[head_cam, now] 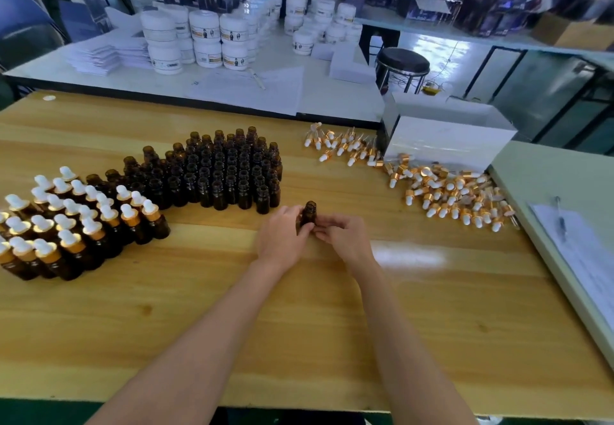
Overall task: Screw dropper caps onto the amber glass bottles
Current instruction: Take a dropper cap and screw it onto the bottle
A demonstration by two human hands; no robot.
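An uncapped amber glass bottle (309,212) stands upright between my hands near the middle of the wooden table (299,325). My left hand (282,237) grips its body from the left, thumb across the front. My right hand (344,235) touches the bottle's lower right side with curled fingertips; I cannot tell whether it holds anything. Several open amber bottles (229,172) stand packed behind the hands. Several capped bottles (66,225) with white bulbs and gold collars stand at the left. Loose dropper caps (445,192) lie in a heap at the right.
A white box (448,142) stands behind the dropper caps. A pale green board (545,192) with papers and a pen (561,218) lies along the right edge. White jars (206,39) and a black stool (402,61) are on and beside the table behind.
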